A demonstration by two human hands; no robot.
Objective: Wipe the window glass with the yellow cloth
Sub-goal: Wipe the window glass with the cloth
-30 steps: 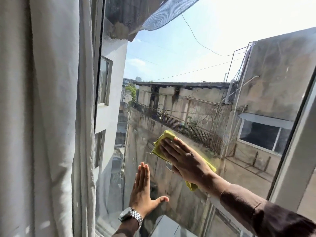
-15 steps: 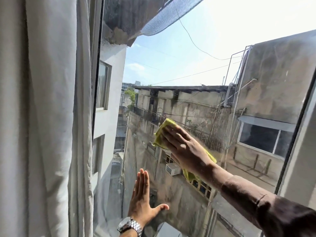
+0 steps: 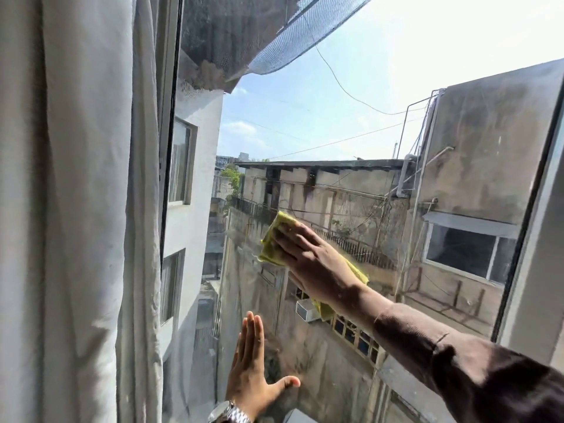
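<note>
The yellow cloth lies flat against the window glass, pinned there under the right hand. That hand is spread, fingers together and palm pressing; it does not clench the cloth but holds it to the pane by pressure. The cloth shows beyond the fingertips at upper left and again below the wrist, so its long axis runs diagonally, upper left to lower right, in line with the forearm.

The left hand is flat on the glass, fingers up and thumb out, holding nothing. It sits lower and to the left of the cloth, well apart from it, and appears to serve as a brace only. A wristwatch is on that wrist.

The unwiped area, as judged, lies mainly above and to the right of the cloth, where the pane looks hazy. The right hand alone is placed to reach it. The curtain hangs just beside the left frame, clear of both hands.
</note>
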